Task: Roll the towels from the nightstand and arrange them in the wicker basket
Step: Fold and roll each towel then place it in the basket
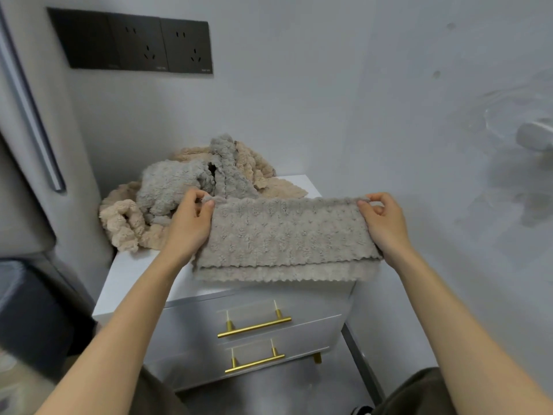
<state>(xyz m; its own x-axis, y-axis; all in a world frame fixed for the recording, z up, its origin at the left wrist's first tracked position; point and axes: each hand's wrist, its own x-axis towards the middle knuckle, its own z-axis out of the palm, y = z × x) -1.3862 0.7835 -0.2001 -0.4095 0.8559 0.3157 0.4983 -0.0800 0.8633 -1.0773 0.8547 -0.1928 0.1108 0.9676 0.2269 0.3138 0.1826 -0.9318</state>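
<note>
Towel (284, 235), folded double, hangs stretched: my left fingers (206, 206) and right fingers (366, 208) each pinch a top corner, keeping it flat and square for rolling.

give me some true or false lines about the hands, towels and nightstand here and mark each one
1. The left hand and right hand each pinch a top corner of the same held towel. True.
2. The held towel is rolled into a tight cylinder. False: it is spread flat between the hands and folded over, with two layered edges showing along the bottom.
3. A heap of beige and grey towels lies on the nightstand behind the hands. True.
4. The drawer handles are black. False: they are gold bars.
5. Plugs sit in the wall sockets. False: the sockets are empty.
</note>
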